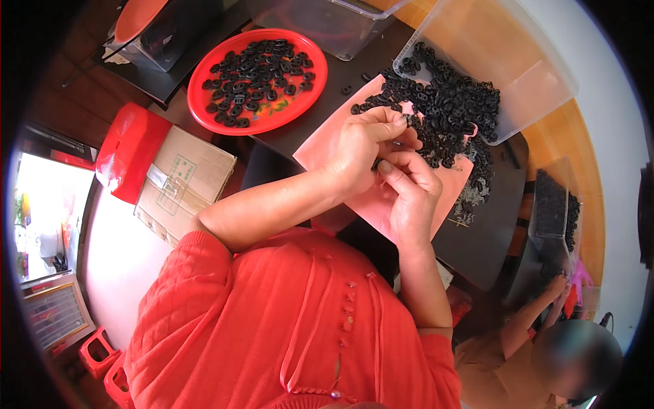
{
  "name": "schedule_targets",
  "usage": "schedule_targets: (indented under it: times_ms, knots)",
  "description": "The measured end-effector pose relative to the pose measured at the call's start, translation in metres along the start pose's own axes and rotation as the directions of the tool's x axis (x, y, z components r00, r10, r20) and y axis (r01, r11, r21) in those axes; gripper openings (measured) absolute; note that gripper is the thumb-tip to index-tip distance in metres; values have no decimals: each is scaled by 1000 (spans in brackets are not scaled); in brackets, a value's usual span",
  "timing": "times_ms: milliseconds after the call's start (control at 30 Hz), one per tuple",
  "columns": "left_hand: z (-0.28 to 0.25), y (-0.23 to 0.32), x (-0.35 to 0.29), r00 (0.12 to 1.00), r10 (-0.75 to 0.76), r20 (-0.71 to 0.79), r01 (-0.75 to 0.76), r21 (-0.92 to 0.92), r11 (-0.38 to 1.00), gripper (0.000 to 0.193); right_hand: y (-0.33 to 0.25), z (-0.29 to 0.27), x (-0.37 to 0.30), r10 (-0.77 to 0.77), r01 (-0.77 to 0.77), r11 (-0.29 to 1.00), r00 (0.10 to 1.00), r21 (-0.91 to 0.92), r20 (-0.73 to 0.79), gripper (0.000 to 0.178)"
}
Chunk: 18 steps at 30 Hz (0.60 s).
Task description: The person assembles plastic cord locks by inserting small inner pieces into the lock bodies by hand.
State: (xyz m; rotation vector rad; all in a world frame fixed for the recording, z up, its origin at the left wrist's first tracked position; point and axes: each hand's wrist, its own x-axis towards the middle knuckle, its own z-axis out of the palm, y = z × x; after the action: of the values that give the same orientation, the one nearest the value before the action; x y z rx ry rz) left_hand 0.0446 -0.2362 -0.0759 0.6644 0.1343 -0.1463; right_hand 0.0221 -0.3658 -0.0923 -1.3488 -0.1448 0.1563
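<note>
My left hand (364, 144) is closed in a pinch above a pink sheet (325, 144), thumb and forefinger together with a dark speck at their tips. Close beside it, my right hand (413, 194) is also closed, its thumb pressed to the fingers. A small black piece (377, 163) shows partly between the hands, by the right thumb; the fingers hide most of it. Just beyond my hands spreads a heap of small black oval pieces with holes (453, 102), spilling out of a tipped clear plastic bin (524, 88) onto the sheet.
A red round tray (313, 102) of similar black pieces stands at the far left of the dark table (470, 255). Small grey bits (475, 198) lie right of the sheet. A cardboard box (184, 180) is at left. Another person (507, 361) works at right near a clear bin (553, 211).
</note>
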Motion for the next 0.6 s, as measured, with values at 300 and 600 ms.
schedule_targets:
  times_ms: [300, 600]
  knots:
    - [-11, -3, -11, 999, 33, 13, -32, -45, 998, 12, -8, 0, -4, -425, 567, 659, 823, -494, 377, 17]
    - [-31, -17, -24, 982, 189, -19, -180, 220, 959, 11, -14, -17, -8, -220, 243, 923, 969, -297, 109, 7]
